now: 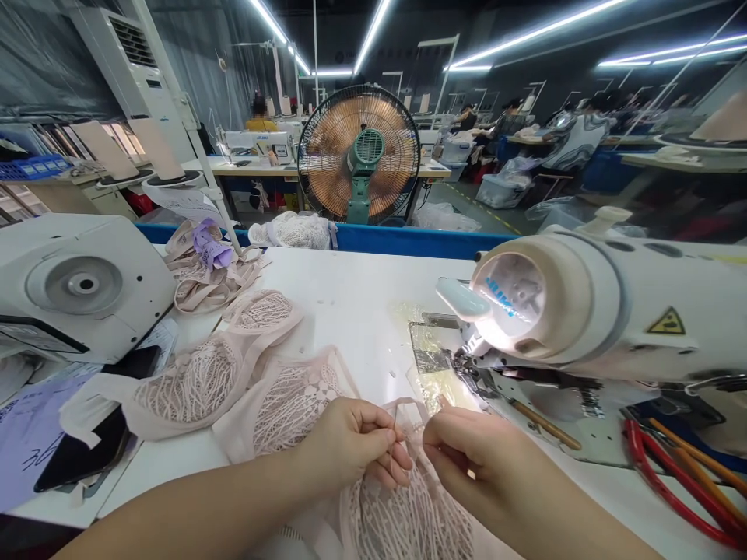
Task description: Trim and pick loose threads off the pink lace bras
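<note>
A pale pink lace bra [408, 513] lies beneath my hands at the front of the white table. My left hand [355, 443] is closed in a pinch on a thin strap-like edge of this bra, its other fingers curled. Close by on the right, my right hand [478, 451] is closed, thumb and index finger together over the bra's upper edge. Its fingertips are partly hidden, so what they hold cannot be made out. Another lace cup [297, 397] spreads out left of my left hand. The sewing machine's needle area [464, 362] is just beyond my right hand.
The sewing machine head [560, 295] fills the right side, with red-handled scissors [647, 467] beside it. Leftward lie more lace bras [192, 381], a dark phone [87, 455], purple paper [35, 435] and another white machine [87, 280]. A large fan [359, 155] stands behind the table.
</note>
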Motion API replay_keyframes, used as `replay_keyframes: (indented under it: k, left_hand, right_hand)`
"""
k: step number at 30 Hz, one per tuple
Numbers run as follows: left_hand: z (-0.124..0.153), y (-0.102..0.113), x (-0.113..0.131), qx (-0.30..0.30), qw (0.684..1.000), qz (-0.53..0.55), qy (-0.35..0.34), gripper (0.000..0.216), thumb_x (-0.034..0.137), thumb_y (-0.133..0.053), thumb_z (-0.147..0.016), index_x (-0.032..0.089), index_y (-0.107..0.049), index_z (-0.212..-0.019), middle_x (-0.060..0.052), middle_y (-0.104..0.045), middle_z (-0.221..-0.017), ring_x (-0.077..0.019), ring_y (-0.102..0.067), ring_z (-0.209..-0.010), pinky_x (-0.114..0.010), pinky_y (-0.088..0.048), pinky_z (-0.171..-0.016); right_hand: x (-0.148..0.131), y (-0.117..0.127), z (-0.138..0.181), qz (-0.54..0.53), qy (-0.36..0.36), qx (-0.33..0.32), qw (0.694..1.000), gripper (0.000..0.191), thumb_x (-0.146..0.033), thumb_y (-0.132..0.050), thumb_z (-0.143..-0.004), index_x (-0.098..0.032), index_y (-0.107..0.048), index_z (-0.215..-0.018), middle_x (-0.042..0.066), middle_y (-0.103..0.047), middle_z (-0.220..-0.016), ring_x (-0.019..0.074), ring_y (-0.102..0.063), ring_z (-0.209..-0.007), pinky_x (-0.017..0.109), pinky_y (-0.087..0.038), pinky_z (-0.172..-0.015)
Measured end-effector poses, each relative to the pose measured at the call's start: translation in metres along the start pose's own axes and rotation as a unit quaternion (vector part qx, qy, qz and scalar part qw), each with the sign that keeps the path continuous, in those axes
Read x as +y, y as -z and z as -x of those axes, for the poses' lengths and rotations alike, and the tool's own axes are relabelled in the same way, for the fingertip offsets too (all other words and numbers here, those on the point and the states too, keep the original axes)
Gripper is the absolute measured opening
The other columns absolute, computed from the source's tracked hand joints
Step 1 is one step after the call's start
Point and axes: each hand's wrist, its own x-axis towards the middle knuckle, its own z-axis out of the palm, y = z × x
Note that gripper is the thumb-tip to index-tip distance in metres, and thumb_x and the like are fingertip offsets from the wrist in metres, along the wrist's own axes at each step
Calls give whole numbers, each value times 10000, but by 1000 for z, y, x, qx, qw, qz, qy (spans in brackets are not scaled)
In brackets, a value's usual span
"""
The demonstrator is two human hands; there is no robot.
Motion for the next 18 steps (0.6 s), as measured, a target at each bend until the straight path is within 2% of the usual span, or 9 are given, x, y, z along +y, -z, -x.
replay_keyframes:
  k: [18]
  left_hand:
    - [0,-1,-1,1,1000,6,-2,350,406,-693,-595,93,-565,-686,-27,-630,-574,-107,-613,-479,-194,-477,-452]
  right_hand:
    - [2,0,4,14,5,-7,1000,202,-100,-384,-777,-194,-337,-605,-32,-420,-571,102,-379,-520,206,-299,-470]
